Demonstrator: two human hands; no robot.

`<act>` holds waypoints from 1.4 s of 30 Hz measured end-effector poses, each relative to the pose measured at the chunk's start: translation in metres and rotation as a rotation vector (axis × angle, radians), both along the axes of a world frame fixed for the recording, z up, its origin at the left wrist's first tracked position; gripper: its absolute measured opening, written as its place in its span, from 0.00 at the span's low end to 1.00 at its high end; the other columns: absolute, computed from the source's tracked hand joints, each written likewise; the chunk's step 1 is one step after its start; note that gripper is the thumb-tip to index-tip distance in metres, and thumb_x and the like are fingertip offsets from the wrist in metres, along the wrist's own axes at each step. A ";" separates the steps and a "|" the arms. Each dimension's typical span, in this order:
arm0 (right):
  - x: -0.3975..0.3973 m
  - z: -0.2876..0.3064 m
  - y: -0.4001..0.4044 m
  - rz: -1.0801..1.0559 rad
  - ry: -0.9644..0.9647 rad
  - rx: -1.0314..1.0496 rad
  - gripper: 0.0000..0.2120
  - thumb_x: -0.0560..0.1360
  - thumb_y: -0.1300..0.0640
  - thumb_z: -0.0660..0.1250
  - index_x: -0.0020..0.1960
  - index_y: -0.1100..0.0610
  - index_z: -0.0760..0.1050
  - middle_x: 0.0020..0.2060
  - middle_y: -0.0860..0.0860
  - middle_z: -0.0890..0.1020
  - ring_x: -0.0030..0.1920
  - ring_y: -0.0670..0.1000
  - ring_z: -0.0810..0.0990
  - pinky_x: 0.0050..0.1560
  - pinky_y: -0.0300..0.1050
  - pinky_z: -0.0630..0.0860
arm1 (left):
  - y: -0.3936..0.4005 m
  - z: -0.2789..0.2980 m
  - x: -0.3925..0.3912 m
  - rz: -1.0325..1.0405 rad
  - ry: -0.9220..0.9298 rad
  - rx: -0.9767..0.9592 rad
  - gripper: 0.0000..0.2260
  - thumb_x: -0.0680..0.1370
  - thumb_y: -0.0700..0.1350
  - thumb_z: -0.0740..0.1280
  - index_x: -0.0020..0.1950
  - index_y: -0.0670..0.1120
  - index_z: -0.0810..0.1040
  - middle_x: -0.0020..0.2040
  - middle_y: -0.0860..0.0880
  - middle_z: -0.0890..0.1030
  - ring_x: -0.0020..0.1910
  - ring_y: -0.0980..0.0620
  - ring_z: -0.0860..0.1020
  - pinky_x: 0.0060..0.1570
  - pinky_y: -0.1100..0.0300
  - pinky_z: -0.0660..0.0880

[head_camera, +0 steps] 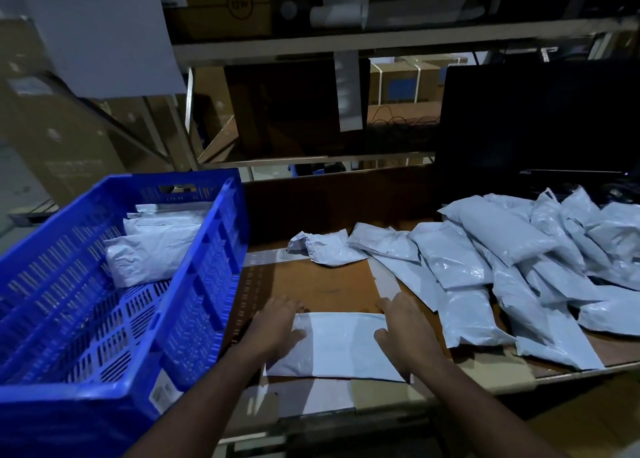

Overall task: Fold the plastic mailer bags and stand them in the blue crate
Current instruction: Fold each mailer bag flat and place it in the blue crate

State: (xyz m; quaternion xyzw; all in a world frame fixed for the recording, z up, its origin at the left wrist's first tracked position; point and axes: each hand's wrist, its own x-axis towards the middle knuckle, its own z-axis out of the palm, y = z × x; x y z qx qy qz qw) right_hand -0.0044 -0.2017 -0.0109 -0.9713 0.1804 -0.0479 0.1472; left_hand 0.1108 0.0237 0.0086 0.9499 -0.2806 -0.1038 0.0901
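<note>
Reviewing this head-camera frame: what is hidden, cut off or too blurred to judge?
- Left hand and right hand: fingertips hidden over the far edge of the mailer, so their grip is unclear.
- Blue crate: near corner cut by the bottom edge; its wall hides part of the standing bags.
- Pile of mailers: runs past the right edge, count unknown.
- Crate label: too blurred to read.

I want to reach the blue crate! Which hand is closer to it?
Left. The left hand rests on the mailer bag's left edge, just beside the blue crate; the right hand is on the bag's far edge.
</note>
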 end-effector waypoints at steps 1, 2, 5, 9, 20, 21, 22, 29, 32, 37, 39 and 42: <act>0.000 0.003 -0.002 0.003 0.005 0.016 0.13 0.76 0.56 0.63 0.59 0.51 0.74 0.53 0.50 0.71 0.51 0.50 0.76 0.47 0.43 0.76 | 0.001 0.005 -0.001 0.007 0.017 0.012 0.23 0.78 0.53 0.71 0.71 0.52 0.72 0.70 0.50 0.73 0.68 0.48 0.71 0.66 0.50 0.71; 0.000 0.005 -0.004 0.004 0.001 0.036 0.10 0.76 0.57 0.62 0.56 0.51 0.76 0.53 0.49 0.72 0.47 0.50 0.77 0.44 0.44 0.77 | 0.001 0.011 -0.002 0.019 0.024 0.020 0.22 0.76 0.54 0.73 0.68 0.52 0.75 0.67 0.50 0.76 0.65 0.48 0.73 0.63 0.50 0.73; 0.000 0.016 -0.014 0.012 -0.087 0.109 0.05 0.76 0.55 0.64 0.51 0.51 0.77 0.51 0.48 0.72 0.41 0.48 0.77 0.42 0.46 0.77 | -0.002 0.036 -0.006 0.054 0.014 0.021 0.18 0.71 0.55 0.76 0.59 0.53 0.80 0.56 0.51 0.81 0.52 0.50 0.79 0.52 0.53 0.79; 0.000 0.038 -0.022 0.046 -0.286 0.280 0.04 0.76 0.57 0.69 0.46 0.49 0.76 0.46 0.44 0.73 0.41 0.44 0.77 0.40 0.43 0.74 | -0.002 0.077 -0.008 0.075 0.008 -0.033 0.17 0.68 0.55 0.79 0.52 0.54 0.80 0.52 0.54 0.82 0.49 0.54 0.79 0.50 0.53 0.80; 0.018 0.138 -0.001 0.298 -0.421 0.877 0.09 0.78 0.65 0.69 0.50 0.52 0.80 0.44 0.46 0.84 0.45 0.44 0.84 0.39 0.38 0.81 | 0.077 0.195 -0.012 0.174 0.268 -0.848 0.07 0.72 0.47 0.75 0.41 0.44 0.83 0.37 0.46 0.83 0.38 0.53 0.80 0.36 0.64 0.76; 0.021 0.147 0.007 0.328 -0.423 0.890 0.07 0.78 0.64 0.69 0.51 0.52 0.81 0.44 0.46 0.84 0.45 0.44 0.84 0.39 0.37 0.80 | 0.090 0.198 -0.006 0.183 0.251 -0.900 0.08 0.72 0.48 0.74 0.41 0.42 0.83 0.37 0.47 0.83 0.38 0.53 0.80 0.37 0.63 0.76; 0.025 0.155 0.016 0.357 -0.428 0.897 0.07 0.78 0.63 0.70 0.51 0.52 0.81 0.44 0.45 0.85 0.45 0.44 0.84 0.39 0.37 0.80 | 0.103 0.199 0.001 0.191 0.230 -0.942 0.10 0.73 0.48 0.73 0.42 0.41 0.83 0.38 0.46 0.83 0.39 0.52 0.80 0.39 0.62 0.76; 0.077 0.199 0.116 0.502 -0.449 0.935 0.08 0.77 0.63 0.71 0.53 0.53 0.82 0.47 0.49 0.86 0.47 0.46 0.85 0.41 0.41 0.82 | 0.218 0.205 0.056 0.225 0.108 -1.130 0.23 0.70 0.50 0.74 0.50 0.30 0.80 0.42 0.42 0.82 0.39 0.54 0.79 0.42 0.65 0.78; 0.108 0.211 0.162 0.546 -0.442 0.881 0.09 0.77 0.62 0.71 0.55 0.53 0.80 0.52 0.50 0.82 0.49 0.43 0.84 0.37 0.42 0.82 | 0.268 0.217 0.079 0.212 0.009 -1.060 0.18 0.72 0.44 0.72 0.53 0.30 0.80 0.44 0.39 0.81 0.38 0.57 0.78 0.40 0.68 0.77; 0.174 0.213 0.226 0.597 -0.513 0.561 0.11 0.76 0.61 0.73 0.56 0.49 0.79 0.51 0.43 0.82 0.50 0.41 0.81 0.47 0.37 0.79 | 0.332 0.222 0.121 0.231 -0.173 -0.789 0.06 0.72 0.41 0.77 0.47 0.40 0.85 0.40 0.45 0.86 0.37 0.57 0.79 0.37 0.69 0.74; 0.197 0.207 0.240 0.593 -0.492 0.453 0.14 0.76 0.60 0.72 0.59 0.47 0.79 0.54 0.43 0.81 0.53 0.41 0.79 0.49 0.36 0.76 | 0.344 0.215 0.140 0.217 -0.224 -0.643 0.04 0.72 0.42 0.78 0.44 0.46 0.86 0.37 0.49 0.86 0.35 0.58 0.80 0.36 0.67 0.74; 0.223 0.200 0.250 0.573 -0.474 0.350 0.16 0.75 0.61 0.73 0.61 0.50 0.78 0.54 0.45 0.80 0.54 0.43 0.78 0.50 0.38 0.75 | 0.354 0.201 0.172 0.191 -0.276 -0.524 0.07 0.72 0.42 0.80 0.40 0.52 0.84 0.35 0.56 0.85 0.34 0.62 0.81 0.39 0.60 0.77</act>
